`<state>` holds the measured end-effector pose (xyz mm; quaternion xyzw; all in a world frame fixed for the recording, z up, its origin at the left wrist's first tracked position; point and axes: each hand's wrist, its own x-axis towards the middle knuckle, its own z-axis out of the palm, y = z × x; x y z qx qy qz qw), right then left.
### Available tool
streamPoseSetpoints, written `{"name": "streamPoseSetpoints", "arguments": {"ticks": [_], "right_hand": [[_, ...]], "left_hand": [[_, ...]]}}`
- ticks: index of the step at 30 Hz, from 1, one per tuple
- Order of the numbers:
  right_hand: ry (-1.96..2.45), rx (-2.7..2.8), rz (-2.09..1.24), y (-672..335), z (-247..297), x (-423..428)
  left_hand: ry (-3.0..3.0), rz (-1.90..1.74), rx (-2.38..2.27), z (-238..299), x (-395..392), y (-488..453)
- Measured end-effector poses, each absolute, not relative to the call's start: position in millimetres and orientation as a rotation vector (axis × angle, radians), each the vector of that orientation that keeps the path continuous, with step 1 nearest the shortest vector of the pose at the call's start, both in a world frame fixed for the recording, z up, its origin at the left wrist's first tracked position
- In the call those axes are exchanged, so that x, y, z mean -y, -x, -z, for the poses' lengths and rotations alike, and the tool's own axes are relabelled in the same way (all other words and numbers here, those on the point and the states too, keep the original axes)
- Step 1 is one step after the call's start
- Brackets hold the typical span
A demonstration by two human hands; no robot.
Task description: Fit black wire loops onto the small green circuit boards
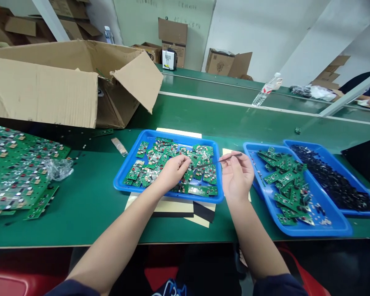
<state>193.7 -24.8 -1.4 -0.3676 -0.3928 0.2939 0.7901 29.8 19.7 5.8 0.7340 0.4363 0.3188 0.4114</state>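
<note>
A pair of dark tweezers is pinched in my right hand, at the right rim of a blue tray. Their thin tips point left, towards my left hand. My left hand is closed above the tray, thumb against the fingers; what it grips is hidden behind them. Small green circuit boards with red and black parts lie piled in this tray, around and under my left hand.
To the right stand a blue tray of narrow circuit boards and another of small black parts. Large board panels are stacked at left, below an open cardboard box. A water bottle stands behind.
</note>
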Motion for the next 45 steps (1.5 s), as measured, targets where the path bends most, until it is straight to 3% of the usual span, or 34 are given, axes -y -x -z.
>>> {"name": "streamPoseSetpoints", "arguments": {"ticks": [9,16,25,37,45], "right_hand": [[0.842,0.802,-0.443,-214.4,1.7,21.2],[1.201,1.543,-0.437,-193.9,7.0,31.6],[1.219,1.729,-0.269,-190.5,6.2,32.2],[1.382,1.558,-0.582,-195.3,10.5,31.0],[1.366,1.54,-0.579,-192.8,6.7,33.2]], "left_hand": [[-1.791,-0.708,-1.076,-4.4,-22.8,-27.7],[-1.117,-0.62,-0.697,-4.1,-11.8,-35.8],[-1.086,-0.684,-0.728,-7.7,-6.0,-39.7],[-1.15,-0.663,-0.676,-5.6,-7.3,-39.9],[-1.032,-0.691,-0.669,-7.5,-7.0,-39.2]]}}
